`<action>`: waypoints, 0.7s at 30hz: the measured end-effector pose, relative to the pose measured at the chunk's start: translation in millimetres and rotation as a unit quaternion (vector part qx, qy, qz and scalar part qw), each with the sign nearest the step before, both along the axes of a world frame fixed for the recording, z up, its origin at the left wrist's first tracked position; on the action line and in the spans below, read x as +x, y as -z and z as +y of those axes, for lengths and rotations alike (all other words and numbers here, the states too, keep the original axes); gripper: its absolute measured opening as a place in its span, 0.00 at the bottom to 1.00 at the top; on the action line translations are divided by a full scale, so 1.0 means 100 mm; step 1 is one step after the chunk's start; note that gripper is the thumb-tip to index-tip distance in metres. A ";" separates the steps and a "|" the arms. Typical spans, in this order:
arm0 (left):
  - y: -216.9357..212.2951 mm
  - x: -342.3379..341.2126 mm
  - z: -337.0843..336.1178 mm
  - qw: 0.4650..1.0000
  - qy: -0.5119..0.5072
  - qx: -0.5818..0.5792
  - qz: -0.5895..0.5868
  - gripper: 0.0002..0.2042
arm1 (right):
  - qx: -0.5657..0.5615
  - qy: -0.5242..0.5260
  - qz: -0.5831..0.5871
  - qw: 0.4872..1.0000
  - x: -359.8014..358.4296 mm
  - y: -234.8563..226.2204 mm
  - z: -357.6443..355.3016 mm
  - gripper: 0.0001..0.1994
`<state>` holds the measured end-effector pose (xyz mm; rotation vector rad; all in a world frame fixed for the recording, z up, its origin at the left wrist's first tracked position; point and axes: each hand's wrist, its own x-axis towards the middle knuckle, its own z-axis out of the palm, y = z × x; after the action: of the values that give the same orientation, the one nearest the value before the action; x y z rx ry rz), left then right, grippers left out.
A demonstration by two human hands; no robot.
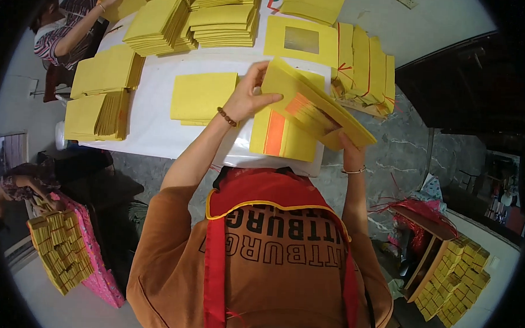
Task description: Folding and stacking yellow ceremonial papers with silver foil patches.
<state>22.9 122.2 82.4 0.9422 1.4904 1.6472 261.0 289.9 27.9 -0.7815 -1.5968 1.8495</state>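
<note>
Bare hands (247, 98) hold a flat, folded yellow paper sheaf (310, 111).

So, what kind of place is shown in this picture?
Likely a small paper-goods workshop: stacks of folded yellow paper on a white-covered table, and rectangular yellow paper bundles tied with red string.

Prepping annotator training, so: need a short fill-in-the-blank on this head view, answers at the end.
1. The left hand and right hand hold a paper bundle coloured mainly ___.
2. The bracelet of brown beads circles the ___ wrist.
3. The yellow paper lying beneath the bundle bears a stripe coloured ___.
4. The apron is mainly ___.

Missing words: yellow; left; orange; red.
</note>
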 end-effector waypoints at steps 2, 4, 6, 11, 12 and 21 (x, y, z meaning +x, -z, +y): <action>-0.21 -0.04 -0.01 0.957 -0.147 0.052 0.245 0.26 | 0.024 -0.018 0.019 0.999 -0.01 -0.07 -0.05 0.12; -0.66 -0.05 0.05 0.898 -0.108 0.042 0.425 0.28 | 0.015 -0.032 0.000 0.999 -0.01 -0.17 -0.08 0.11; -0.83 0.01 0.14 0.803 -0.071 0.030 0.591 0.29 | 0.007 -0.052 -0.017 0.998 -0.03 -0.19 -0.08 0.11; -0.64 0.19 0.34 0.707 0.117 -0.074 0.693 0.19 | 0.023 -0.057 0.006 0.998 -0.03 -0.07 -0.07 0.13; -0.59 0.21 0.36 0.713 0.071 0.003 0.698 0.10 | 0.020 -0.054 0.004 0.998 -0.02 -0.05 -0.07 0.13; -0.56 0.06 0.33 0.716 0.160 -0.026 0.679 0.03 | 0.003 -0.239 0.001 0.971 0.02 -0.76 0.22 0.22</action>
<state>28.5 155.5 138.9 2.4832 1.9584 0.4385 262.8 311.8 103.6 -0.4091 -1.9124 2.1642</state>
